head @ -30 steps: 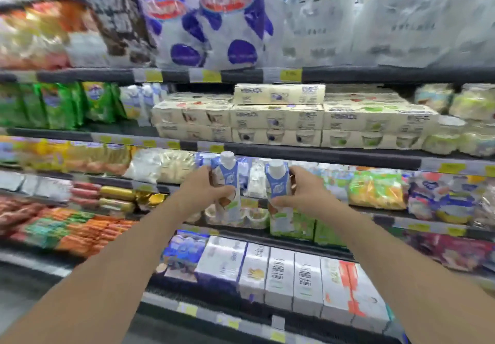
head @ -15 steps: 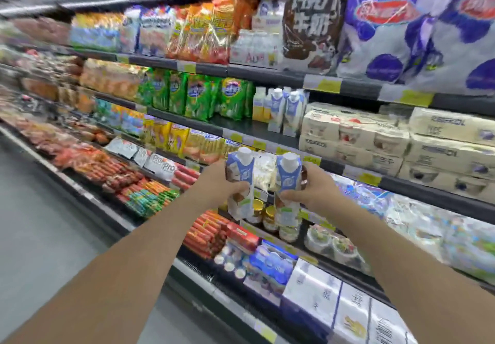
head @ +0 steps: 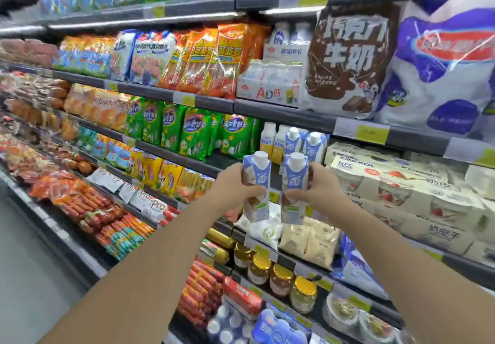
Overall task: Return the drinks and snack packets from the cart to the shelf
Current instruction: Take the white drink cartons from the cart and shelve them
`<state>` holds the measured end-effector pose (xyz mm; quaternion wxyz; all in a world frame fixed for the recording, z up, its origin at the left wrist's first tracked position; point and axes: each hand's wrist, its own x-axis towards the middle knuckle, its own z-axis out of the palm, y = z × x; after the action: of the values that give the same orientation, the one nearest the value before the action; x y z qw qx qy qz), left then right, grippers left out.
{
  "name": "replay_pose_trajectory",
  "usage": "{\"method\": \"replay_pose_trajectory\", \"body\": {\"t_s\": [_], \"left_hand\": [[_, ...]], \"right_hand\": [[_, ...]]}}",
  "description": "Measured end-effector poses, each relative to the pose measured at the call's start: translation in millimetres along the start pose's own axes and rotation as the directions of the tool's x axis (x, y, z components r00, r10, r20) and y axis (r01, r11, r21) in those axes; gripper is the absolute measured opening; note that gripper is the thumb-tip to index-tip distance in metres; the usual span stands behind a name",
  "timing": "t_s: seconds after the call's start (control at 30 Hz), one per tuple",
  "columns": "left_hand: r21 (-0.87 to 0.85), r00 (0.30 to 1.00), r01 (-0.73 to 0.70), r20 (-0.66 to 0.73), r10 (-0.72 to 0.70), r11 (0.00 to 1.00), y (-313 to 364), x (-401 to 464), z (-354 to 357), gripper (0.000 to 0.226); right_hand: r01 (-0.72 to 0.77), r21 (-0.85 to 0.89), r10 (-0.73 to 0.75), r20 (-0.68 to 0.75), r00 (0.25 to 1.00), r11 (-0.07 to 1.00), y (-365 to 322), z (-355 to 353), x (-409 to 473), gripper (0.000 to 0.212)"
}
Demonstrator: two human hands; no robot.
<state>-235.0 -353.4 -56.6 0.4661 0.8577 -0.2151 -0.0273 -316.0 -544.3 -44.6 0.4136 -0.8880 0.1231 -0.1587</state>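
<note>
Two cartons (head: 257, 186), one per grip.

Held cartons (head: 257, 188) side by side before shelved cartons (head: 302, 142).

Head-worn wide-angle view, facing a stocked store shelf at an angle

There is a single view: the camera sits at head height and looks forward and slightly down along both forearms, which enter from the lower left and lower right of the frame and meet near its centre. The shelf (head: 281, 113) runs diagonally, close and large at the right edge, receding toward the upper left (the far end is blurred). A strip of floor (head: 24, 276) fills the lower left corner. The lens bends straight shelf edges near the frame borders, and the nearest goods at lower right are cut off.
</note>
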Motion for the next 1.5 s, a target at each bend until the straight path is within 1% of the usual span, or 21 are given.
{"method": "replay_pose_trajectory", "body": {"t_s": [0.1,0.2,0.33,0.47,0.6,0.67,0.73,0.8,0.87,0.9,0.97,1.03,1.2,1.3,1.4,1.5], "left_hand": [[-0.086,1.000,-0.003,0.028,0.006,0.996,2.8,38.4,6.2,0.044],[-0.082,0.996,-0.051,0.075,0.057,0.995,8.0,77.5,11.3,0.043],[-0.137,0.980,-0.066,0.176,0.091,0.988,9.6,130.5,21.9,0.044],[-0.186,0.952,-0.059,0.285,0.112,0.981,5.9,167.8,35.9,0.046],[-0.257,0.914,-0.064,0.372,0.160,0.964,-2.6,186.7,45.6,0.052],[-0.259,0.914,-0.090,0.363,0.183,0.962,-7.5,191.7,46.9,0.047],[-0.254,0.925,-0.111,0.328,0.193,0.961,-10.8,193.4,47.6,0.043],[-0.249,0.935,-0.126,0.295,0.199,0.960,-11.8,192.9,47.7,0.046],[-0.202,0.926,-0.158,0.308,0.216,0.966,-15.5,193.8,48.9,0.046],[-0.168,0.916,-0.177,0.332,0.225,0.970,-17.6,193.0,49.3,0.044],[-0.100,0.903,-0.211,0.361,0.233,0.972,-22.6,191.5,51.7,0.041],[-0.055,0.907,-0.244,0.339,0.248,0.968,-25.9,190.2,54.2,0.040],[-0.052,0.915,-0.237,0.323,0.240,0.970,-22.3,186.6,56.6,0.037],[-0.047,0.917,-0.232,0.324,0.234,0.972,-20.7,183.3,55.3,0.037],[-0.062,0.915,-0.229,0.326,0.237,0.971,-20.6,181.6,54.0,0.039],[-0.045,0.914,-0.240,0.327,0.242,0.970,-19.3,180.9,53.4,0.036]], "right_hand": [[-0.023,-0.002,0.023,-0.067,0.997,1.000,0.2,-4.8,26.9,0.050],[-0.044,-0.071,0.033,-0.143,0.989,0.997,1.4,-5.1,47.7,0.051],[-0.098,-0.073,0.080,-0.223,0.971,0.992,3.9,3.1,68.4,0.046],[-0.178,-0.061,0.152,-0.298,0.942,0.982,7.4,9.8,84.9,0.045],[-0.218,-0.089,0.176,-0.336,0.925,0.972,10.9,15.5,93.5,0.044],[-0.247,-0.095,0.198,-0.359,0.912,0.964,14.0,19.8,96.8,0.047],[-0.286,-0.070,0.235,-0.405,0.884,0.956,18.0,24.1,99.5,0.049],[-0.328,-0.028,0.283,-0.439,0.853,0.944,21.6,28.4,100.7,0.051],[-0.356,-0.008,0.314,-0.451,0.835,0.934,24.9,33.4,103.2,0.060],[-0.378,-0.040,0.318,-0.461,0.828,0.925,25.8,36.0,104.5,0.061],[-0.429,-0.128,0.317,-0.497,0.808,0.894,27.4,40.4,108.8,0.057],[-0.469,-0.120,0.347,-0.520,0.781,0.875,25.6,43.9,110.9,0.052],[-0.498,-0.176,0.359,-0.500,0.788,0.849,25.2,45.4,112.6,0.059],[-0.496,-0.191,0.350,-0.501,0.791,0.847,24.4,45.9,111.9,0.053],[-0.459,-0.128,0.342,-0.502,0.794,0.879,23.9,48.8,108.2,0.045],[-0.449,-0.071,0.359,-0.497,0.790,0.891,23.1,52.7,101.6,0.046]]}}
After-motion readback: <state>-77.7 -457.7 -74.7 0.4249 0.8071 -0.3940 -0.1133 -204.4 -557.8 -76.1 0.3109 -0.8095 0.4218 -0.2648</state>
